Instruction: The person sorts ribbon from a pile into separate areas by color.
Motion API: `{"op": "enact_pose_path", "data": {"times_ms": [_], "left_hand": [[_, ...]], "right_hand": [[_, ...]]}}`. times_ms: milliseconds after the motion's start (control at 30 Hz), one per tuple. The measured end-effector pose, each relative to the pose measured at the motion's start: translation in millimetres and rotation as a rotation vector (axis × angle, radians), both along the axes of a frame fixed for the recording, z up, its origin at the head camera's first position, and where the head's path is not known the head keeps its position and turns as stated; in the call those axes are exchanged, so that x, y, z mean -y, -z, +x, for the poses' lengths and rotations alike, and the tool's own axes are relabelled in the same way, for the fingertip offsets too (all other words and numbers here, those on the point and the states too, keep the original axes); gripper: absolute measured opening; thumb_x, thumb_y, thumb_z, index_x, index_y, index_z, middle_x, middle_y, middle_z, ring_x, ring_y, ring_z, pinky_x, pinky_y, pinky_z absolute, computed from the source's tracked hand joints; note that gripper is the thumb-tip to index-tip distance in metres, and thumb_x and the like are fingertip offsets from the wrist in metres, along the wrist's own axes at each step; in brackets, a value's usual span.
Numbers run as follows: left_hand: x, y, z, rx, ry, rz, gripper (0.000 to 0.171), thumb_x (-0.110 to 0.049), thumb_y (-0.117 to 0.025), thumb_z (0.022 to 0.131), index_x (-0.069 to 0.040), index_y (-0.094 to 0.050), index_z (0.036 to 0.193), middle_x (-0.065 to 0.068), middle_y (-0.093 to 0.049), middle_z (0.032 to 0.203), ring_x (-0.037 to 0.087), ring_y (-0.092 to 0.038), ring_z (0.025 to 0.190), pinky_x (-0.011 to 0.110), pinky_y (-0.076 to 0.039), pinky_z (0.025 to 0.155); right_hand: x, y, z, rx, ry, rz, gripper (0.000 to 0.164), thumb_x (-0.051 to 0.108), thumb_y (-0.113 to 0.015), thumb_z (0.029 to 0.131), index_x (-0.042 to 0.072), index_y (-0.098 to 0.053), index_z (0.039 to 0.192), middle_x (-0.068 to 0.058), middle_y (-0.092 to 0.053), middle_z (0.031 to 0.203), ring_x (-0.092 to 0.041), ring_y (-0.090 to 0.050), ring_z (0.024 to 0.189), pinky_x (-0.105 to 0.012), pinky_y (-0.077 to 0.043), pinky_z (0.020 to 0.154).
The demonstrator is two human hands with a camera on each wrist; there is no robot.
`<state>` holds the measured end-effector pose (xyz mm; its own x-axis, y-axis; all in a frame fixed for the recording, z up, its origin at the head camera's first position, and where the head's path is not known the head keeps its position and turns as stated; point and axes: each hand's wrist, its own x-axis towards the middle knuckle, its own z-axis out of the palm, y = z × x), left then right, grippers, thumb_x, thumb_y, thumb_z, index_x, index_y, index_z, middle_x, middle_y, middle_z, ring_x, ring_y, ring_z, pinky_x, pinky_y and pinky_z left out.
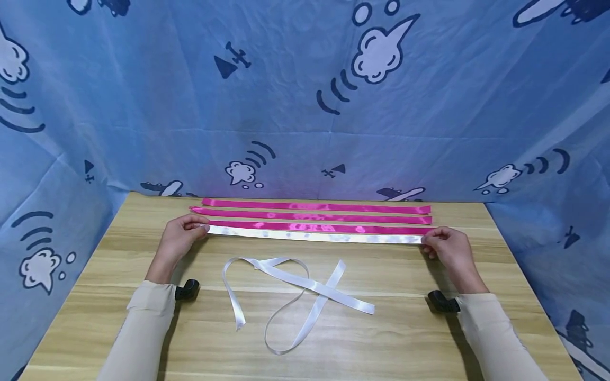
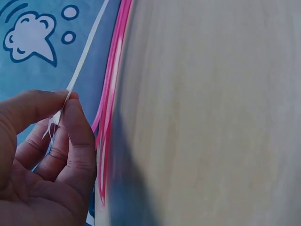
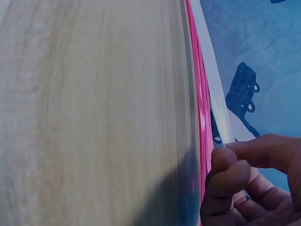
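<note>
A white satin ribbon [image 1: 314, 235] is stretched straight from side to side between both hands. My left hand [image 1: 180, 235] pinches its left end between thumb and forefinger; a frayed tip pokes out below the pinch in the left wrist view. At the other end my right hand [image 1: 450, 248] pinches the ribbon the same way. Just behind it lie three pink ribbons in parallel rows: a far one [image 1: 314, 206], a middle one [image 1: 314, 216] and a near one [image 1: 314, 227], which the white ribbon partly overlaps in the head view.
More white ribbon [image 1: 348, 301] lies in loose, crossing loops on the wooden table [image 1: 395, 344], between the forearms. Behind the table's back edge hangs a blue printed cloth [image 1: 286, 106], which also covers both sides. A black wrist camera [image 1: 443, 301] sits at the right cuff.
</note>
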<state>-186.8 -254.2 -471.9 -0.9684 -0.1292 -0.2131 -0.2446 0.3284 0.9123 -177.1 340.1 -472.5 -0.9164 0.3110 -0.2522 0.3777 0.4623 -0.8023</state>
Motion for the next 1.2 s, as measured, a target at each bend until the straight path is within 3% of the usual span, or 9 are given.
{"op": "enact_pose_path", "data": {"times_ms": [367,733,1200], "left_hand": [[2.9,6.5,-0.7,-0.012,-0.010,-0.058,0.026,-0.004,-0.068,0.099,0.011,-0.067,0.120,-0.016,-0.066,0.077,-0.003,-0.062,0.072,0.015,-0.054,0.069],[1.1,5.6,-3.3,0.008,0.004,-0.195,0.023,-0.008,-0.067,0.100,0.006,-0.070,0.118,-0.007,-0.065,0.084,0.004,-0.055,0.073,0.018,-0.048,0.065],[1.6,4.7,-2.5,0.006,0.015,-0.216,0.022,-0.007,-0.064,0.101,0.006,-0.070,0.119,0.000,-0.065,0.092,0.007,-0.055,0.081,0.018,-0.047,0.067]], "right_hand": [[5.5,2.3,-3.8,0.022,-0.018,-0.002,0.016,0.007,-0.058,0.104,-0.006,-0.064,0.111,0.005,-0.067,0.074,-0.008,-0.062,0.063,-0.026,-0.052,0.055],[6.9,5.7,-6.9,0.022,-0.023,0.027,0.015,0.008,-0.060,0.104,-0.005,-0.065,0.109,0.005,-0.068,0.075,-0.008,-0.062,0.064,-0.025,-0.053,0.056],[1.6,5.3,-3.2,0.023,-0.017,0.025,0.020,0.010,-0.059,0.104,-0.006,-0.063,0.115,0.003,-0.068,0.081,-0.009,-0.062,0.069,-0.025,-0.054,0.061]]}}
